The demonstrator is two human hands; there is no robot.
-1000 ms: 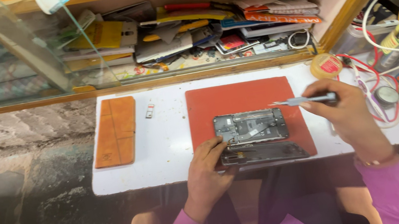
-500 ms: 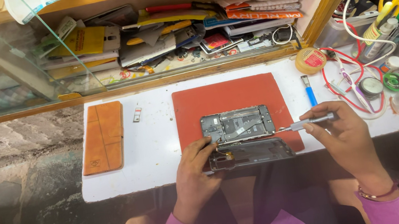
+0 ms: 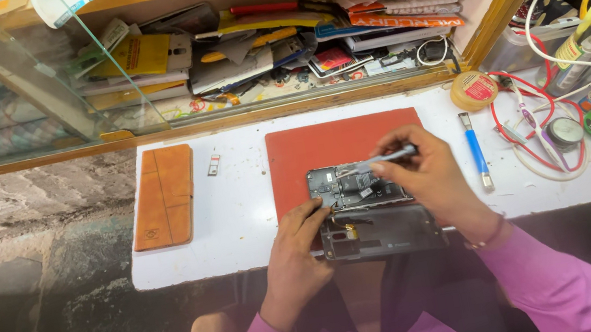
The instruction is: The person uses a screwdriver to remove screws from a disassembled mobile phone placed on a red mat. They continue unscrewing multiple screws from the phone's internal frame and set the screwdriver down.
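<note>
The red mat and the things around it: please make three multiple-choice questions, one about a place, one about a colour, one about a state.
1. Where does the brown leather case lie?
A. left of the red mat
B. on the red mat
C. on the shelf behind

2. What colour is the handle of the tool lying right of the mat?
A. yellow
B. blue
C. green

3. In what state is the phone on the mat?
A. closed in its case
B. opened, inner parts showing
C. wrapped in paper

Answers:
1 A, the case lies on the white table, apart from the mat's left edge.
2 B, the handle is plainly blue.
3 B, the left hand steadies it while the right hand puts a thin tool to its bare inner parts.
</note>
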